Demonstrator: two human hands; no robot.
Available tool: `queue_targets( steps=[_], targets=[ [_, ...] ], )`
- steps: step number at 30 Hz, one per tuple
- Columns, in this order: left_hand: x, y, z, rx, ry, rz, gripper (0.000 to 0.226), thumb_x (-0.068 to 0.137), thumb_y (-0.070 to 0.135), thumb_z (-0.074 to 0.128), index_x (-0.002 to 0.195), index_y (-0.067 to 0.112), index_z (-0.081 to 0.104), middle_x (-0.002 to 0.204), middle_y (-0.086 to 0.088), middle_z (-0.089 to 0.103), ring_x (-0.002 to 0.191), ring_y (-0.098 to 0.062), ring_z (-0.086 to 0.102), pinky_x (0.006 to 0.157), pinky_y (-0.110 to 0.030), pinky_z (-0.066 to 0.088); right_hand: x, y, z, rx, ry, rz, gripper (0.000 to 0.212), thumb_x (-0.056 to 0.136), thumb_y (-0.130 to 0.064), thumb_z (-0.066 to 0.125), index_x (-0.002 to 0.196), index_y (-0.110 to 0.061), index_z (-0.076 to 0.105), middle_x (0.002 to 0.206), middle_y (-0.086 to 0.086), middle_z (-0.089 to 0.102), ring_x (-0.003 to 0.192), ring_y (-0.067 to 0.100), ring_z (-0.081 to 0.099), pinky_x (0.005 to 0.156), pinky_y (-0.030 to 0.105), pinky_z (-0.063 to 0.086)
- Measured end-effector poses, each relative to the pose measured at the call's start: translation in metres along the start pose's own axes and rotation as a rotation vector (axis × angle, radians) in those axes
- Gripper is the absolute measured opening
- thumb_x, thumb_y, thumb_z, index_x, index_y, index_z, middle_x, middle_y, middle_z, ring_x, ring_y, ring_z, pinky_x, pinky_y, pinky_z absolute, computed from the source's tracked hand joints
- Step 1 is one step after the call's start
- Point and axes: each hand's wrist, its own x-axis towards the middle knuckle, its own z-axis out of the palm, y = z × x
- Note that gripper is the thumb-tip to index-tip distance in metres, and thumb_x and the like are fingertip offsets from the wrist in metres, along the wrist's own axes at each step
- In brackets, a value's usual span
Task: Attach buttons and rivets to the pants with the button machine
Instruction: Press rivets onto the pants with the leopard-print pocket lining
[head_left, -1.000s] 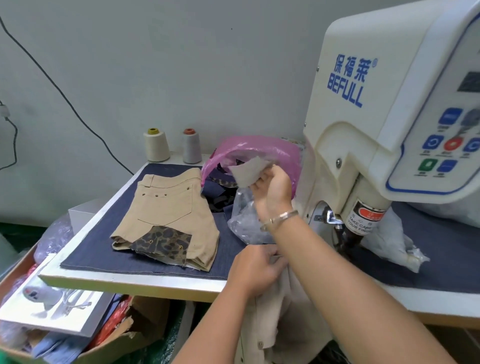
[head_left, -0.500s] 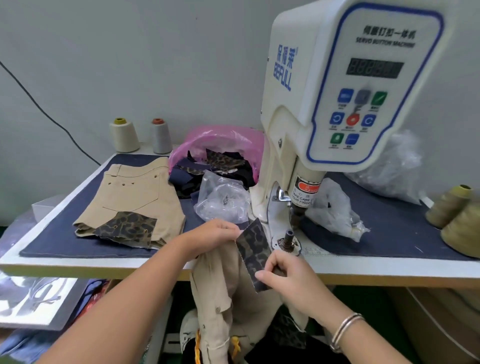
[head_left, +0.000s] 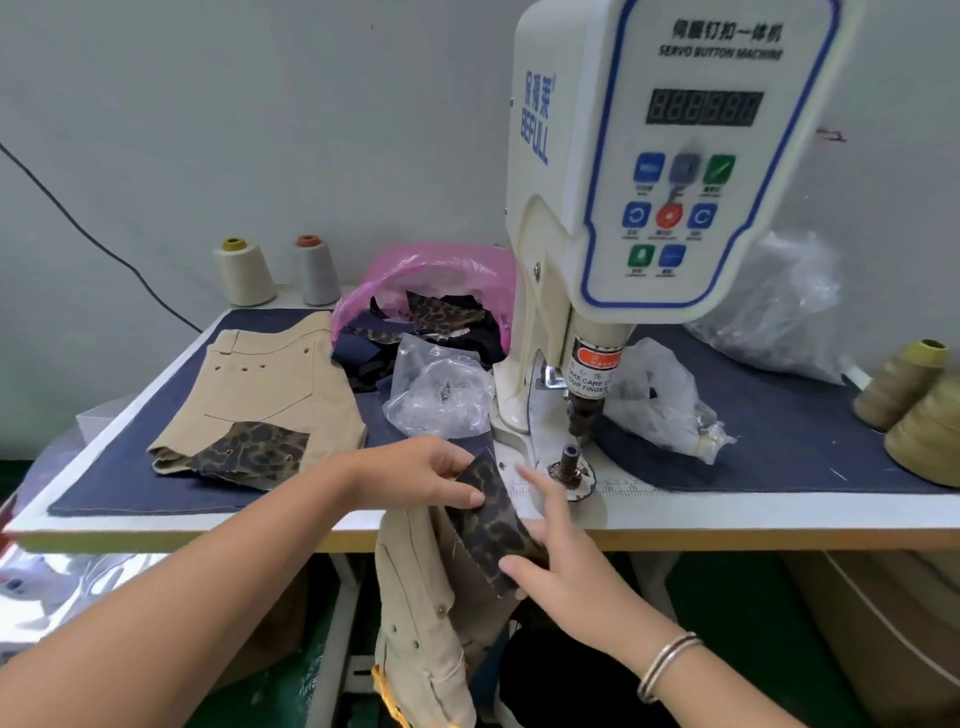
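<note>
**Leopard patch held at the tabletop edge**

A pale grey wall backs a white tabletop (head_left: 727, 512) covered with a dark blue cloth (head_left: 779, 431). The cream button machine (head_left: 649, 208) stands on it, thread cones (head_left: 244, 273) by the wall. Finished khaki pants (head_left: 270, 395) lie flat at the left. A second khaki pair (head_left: 431, 597) hangs over the front edge. On it sits a dark leopard-print patch (head_left: 488, 514), a narrow strip, its long axis running from the machine's post down towards the person. The left hand (head_left: 421, 475) pinches its upper end; the right hand (head_left: 561, 566), fingers spread, presses its lower end.
</note>
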Motion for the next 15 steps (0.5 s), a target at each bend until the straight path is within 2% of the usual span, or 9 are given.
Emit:
queue_targets(
  steps=[2, 4, 5, 6, 7, 8, 11, 13, 15],
  targets=[
    [-0.011, 0.012, -0.006, -0.014, 0.030, 0.038, 0.015, 0.094, 0.016, 0.061, 0.090, 0.026, 0.070, 0.088, 0.008, 0.072, 0.081, -0.008, 0.065, 0.079, -0.019, 0.048, 0.001, 0.004, -0.006, 0.072, 0.072, 0.056, 0.065, 0.091, -0.026, 0.059, 0.132, -0.057, 0.019, 0.079, -0.009, 0.066, 0.068, 0.007, 0.064, 0.074, 0.018, 0.050],
    [-0.016, 0.022, -0.013, -0.009, 0.039, 0.063, 0.010, 0.094, 0.013, 0.060, 0.098, 0.017, 0.068, 0.096, 0.003, 0.073, 0.089, -0.013, 0.067, 0.083, -0.021, 0.050, 0.002, 0.002, -0.014, -0.030, 0.099, 0.033, 0.040, 0.093, -0.037, 0.054, 0.124, -0.056, 0.038, 0.067, -0.018, 0.057, 0.065, -0.003, 0.055, 0.075, 0.016, 0.044],
    [-0.019, 0.029, -0.016, -0.010, 0.031, 0.076, 0.010, 0.094, 0.012, 0.059, 0.101, 0.012, 0.066, 0.100, -0.001, 0.073, 0.094, -0.016, 0.067, 0.086, -0.023, 0.050, 0.003, -0.003, -0.017, -0.082, 0.100, 0.002, 0.024, 0.094, -0.040, 0.051, 0.107, -0.060, 0.049, 0.070, -0.024, 0.058, 0.070, -0.007, 0.054, 0.074, 0.014, 0.041],
    [-0.021, 0.035, -0.019, -0.017, 0.024, 0.092, 0.010, 0.095, 0.011, 0.058, 0.101, 0.010, 0.065, 0.101, -0.004, 0.072, 0.096, -0.017, 0.067, 0.088, -0.024, 0.051, 0.004, -0.009, -0.020, -0.128, 0.095, -0.025, 0.021, 0.095, -0.040, 0.049, 0.086, -0.058, 0.056, 0.075, -0.027, 0.058, 0.074, -0.008, 0.052, 0.073, 0.014, 0.038],
    [-0.023, 0.042, -0.021, -0.024, 0.025, 0.107, 0.009, 0.095, 0.010, 0.058, 0.101, 0.008, 0.064, 0.101, -0.006, 0.072, 0.096, -0.018, 0.067, 0.089, -0.025, 0.051, 0.005, -0.013, -0.021, -0.176, 0.099, -0.055, 0.028, 0.095, -0.041, 0.047, 0.069, -0.049, 0.055, 0.076, -0.022, 0.055, 0.073, -0.006, 0.049, 0.071, 0.017, 0.036],
    [-0.025, 0.048, -0.022, -0.031, 0.029, 0.126, 0.010, 0.095, 0.011, 0.058, 0.101, 0.006, 0.064, 0.102, -0.008, 0.072, 0.097, -0.019, 0.067, 0.092, -0.028, 0.051, 0.005, -0.016, -0.022, -0.205, 0.115, -0.079, 0.032, 0.094, -0.041, 0.047, 0.062, -0.038, 0.051, 0.075, -0.016, 0.049, 0.071, -0.003, 0.045, 0.070, 0.020, 0.035],
    [-0.033, 0.059, -0.025, -0.078, 0.042, 0.178, 0.018, 0.091, 0.020, 0.059, 0.102, 0.007, 0.064, 0.104, -0.008, 0.072, 0.101, -0.021, 0.067, 0.096, -0.032, 0.049, 0.001, -0.019, -0.030, -0.201, 0.098, -0.153, 0.031, 0.091, -0.039, 0.053, 0.069, -0.018, 0.048, 0.076, -0.009, 0.040, 0.072, 0.006, 0.043, 0.069, 0.024, 0.036],
    [-0.038, 0.063, -0.029, -0.118, 0.055, 0.201, 0.024, 0.090, 0.021, 0.058, 0.107, 0.004, 0.063, 0.109, -0.009, 0.071, 0.105, -0.021, 0.066, 0.098, -0.032, 0.048, -0.003, -0.020, -0.037, -0.135, 0.054, -0.135, 0.032, 0.091, -0.035, 0.055, 0.074, -0.008, 0.052, 0.074, -0.001, 0.046, 0.070, 0.011, 0.046, 0.068, 0.027, 0.038],
    [-0.042, 0.064, -0.035, -0.118, 0.069, 0.203, 0.021, 0.095, 0.015, 0.056, 0.114, 0.008, 0.061, 0.113, -0.005, 0.070, 0.109, -0.018, 0.065, 0.099, -0.028, 0.047, -0.007, -0.028, -0.047, 0.022, 0.109, -0.070, 0.026, 0.091, -0.031, 0.058, 0.076, -0.010, 0.062, 0.070, 0.002, 0.055, 0.066, 0.010, 0.050, 0.065, 0.023, 0.041]
  ],
)
